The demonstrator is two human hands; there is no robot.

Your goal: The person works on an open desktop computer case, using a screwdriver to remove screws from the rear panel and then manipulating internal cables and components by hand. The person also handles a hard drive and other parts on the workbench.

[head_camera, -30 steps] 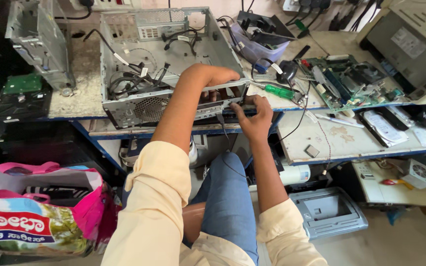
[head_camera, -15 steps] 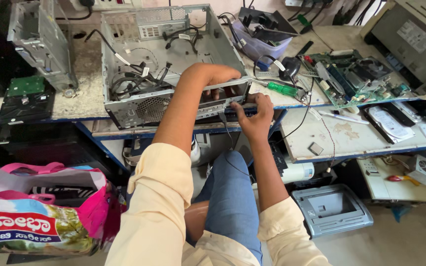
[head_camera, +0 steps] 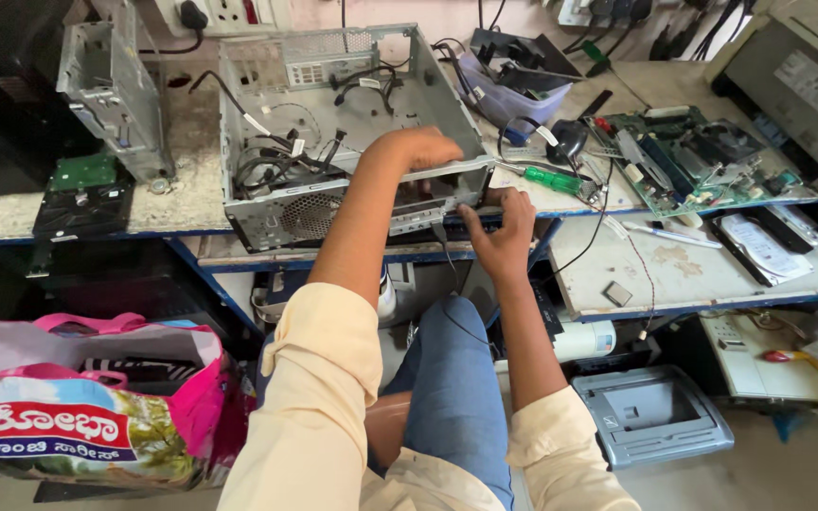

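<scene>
An open grey metal computer case (head_camera: 267, 66) lies on the workbench with loose black cables inside. My left hand (head_camera: 423, 149) is curled over the case's near right edge, gripping the rim. My right hand (head_camera: 501, 227) presses against the case's lower front corner from below; its fingers are bent, and I cannot tell if they hold anything. A thin cable hangs down between my hands toward my lap.
A green-handled screwdriver (head_camera: 553, 179) and a green motherboard (head_camera: 702, 156) lie right of the case. A metal drive cage (head_camera: 111, 90) and hard drive (head_camera: 82, 194) sit left. A pink bag (head_camera: 87, 407) stands lower left, a grey printer (head_camera: 650, 412) lower right.
My right hand has shifted slightly along the case's lower front corner. My left hand stays on the rim. The view has tilted a little.
</scene>
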